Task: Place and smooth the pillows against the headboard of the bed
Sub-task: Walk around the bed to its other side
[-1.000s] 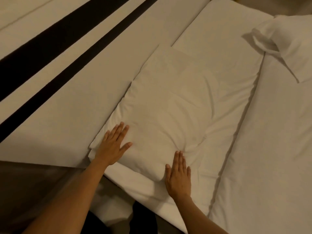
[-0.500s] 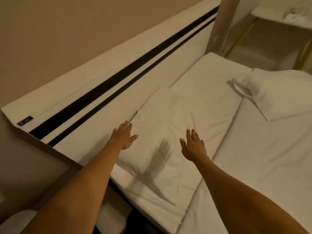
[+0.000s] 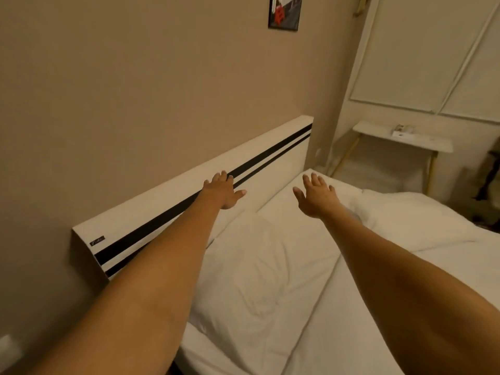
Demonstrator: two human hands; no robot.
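A white pillow [image 3: 259, 269] lies flat on the bed next to the white headboard [image 3: 173, 209], which has two black stripes. A second white pillow [image 3: 411, 212] lies farther along the bed, away from the headboard, on the duvet. My left hand [image 3: 223, 192] is stretched out in the air in front of the headboard, fingers apart, holding nothing. My right hand [image 3: 315, 197] is also extended with spread fingers, above the bare sheet beyond the first pillow and just left of the second pillow. Neither hand touches a pillow.
A white duvet [image 3: 378, 307] covers the bed on the right. A small white side table [image 3: 400, 138] with gold legs stands beyond the bed's far corner. A framed picture [image 3: 284, 12] hangs on the beige wall. A window blind [image 3: 433, 50] is at the back right.
Both hands lifted off the near pillow and reached forward and up along the bed toward the far end. The view has risen from the pillow to the wall and headboard.
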